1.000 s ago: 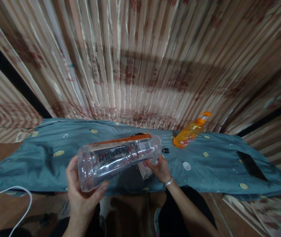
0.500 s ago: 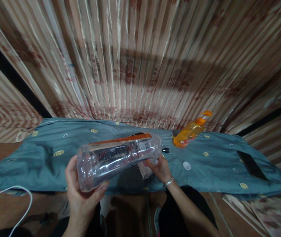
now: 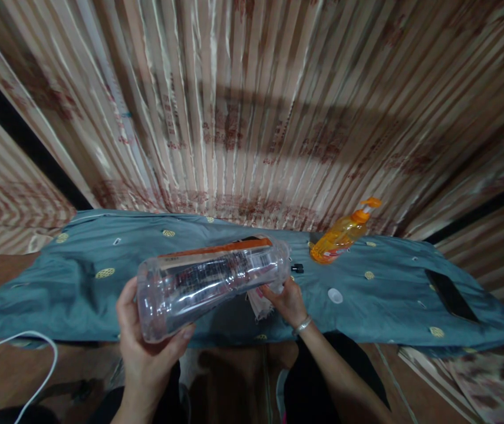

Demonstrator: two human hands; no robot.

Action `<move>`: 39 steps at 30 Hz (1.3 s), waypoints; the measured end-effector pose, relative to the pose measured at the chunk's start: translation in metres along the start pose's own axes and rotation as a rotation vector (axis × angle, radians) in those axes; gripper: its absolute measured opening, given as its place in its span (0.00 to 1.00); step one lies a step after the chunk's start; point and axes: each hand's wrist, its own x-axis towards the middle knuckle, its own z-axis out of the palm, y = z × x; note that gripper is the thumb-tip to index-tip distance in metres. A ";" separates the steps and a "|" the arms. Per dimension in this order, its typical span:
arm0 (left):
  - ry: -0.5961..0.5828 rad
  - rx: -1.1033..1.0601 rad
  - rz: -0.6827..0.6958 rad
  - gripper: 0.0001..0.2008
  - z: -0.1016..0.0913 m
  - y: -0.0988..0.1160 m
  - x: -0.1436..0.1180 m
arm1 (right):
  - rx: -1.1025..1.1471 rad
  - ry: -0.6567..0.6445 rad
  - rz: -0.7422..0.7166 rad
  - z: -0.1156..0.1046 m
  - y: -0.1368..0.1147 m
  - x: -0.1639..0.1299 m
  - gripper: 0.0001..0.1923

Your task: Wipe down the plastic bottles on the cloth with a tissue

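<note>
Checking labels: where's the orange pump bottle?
Head view, right of centre: the orange pump bottle stands on the teal cloth near the curtain, behind the white disc.

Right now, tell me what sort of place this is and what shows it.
Probably a room in a home, perhaps a curtained-off corner: a patterned curtain hangs behind a low surface draped in a teal cloth, with an orange pump bottle and what looks like a phone on it.
</note>
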 end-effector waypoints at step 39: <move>0.007 0.034 0.037 0.60 -0.008 -0.013 0.005 | -0.058 -0.002 0.009 0.003 0.007 -0.002 0.20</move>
